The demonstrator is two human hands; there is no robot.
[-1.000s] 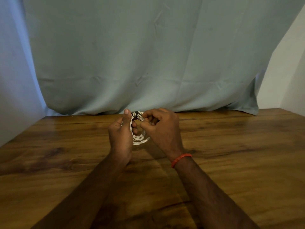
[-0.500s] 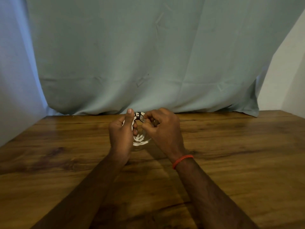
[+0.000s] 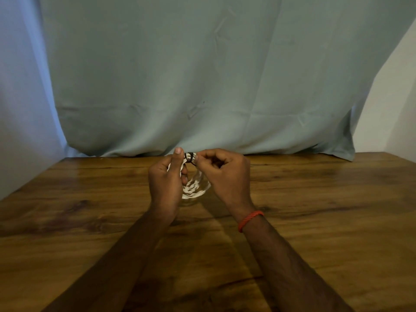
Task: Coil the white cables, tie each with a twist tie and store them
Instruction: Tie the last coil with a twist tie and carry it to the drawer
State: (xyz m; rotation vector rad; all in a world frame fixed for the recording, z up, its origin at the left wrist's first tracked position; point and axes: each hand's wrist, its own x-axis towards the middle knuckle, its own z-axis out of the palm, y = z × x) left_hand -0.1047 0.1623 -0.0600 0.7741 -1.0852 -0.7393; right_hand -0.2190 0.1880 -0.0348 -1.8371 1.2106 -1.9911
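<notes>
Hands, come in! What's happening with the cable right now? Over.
Left hand grips coiled cable. Right hand pinches black tie at coil's top. Nothing seen in the way.

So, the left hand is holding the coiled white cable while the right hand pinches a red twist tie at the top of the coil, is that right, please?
Not quite: the twist tie is black, not red, as the head view shows. The left hand does hold the coiled white cable, and the right hand pinches the tie at the top of the coil.
</notes>
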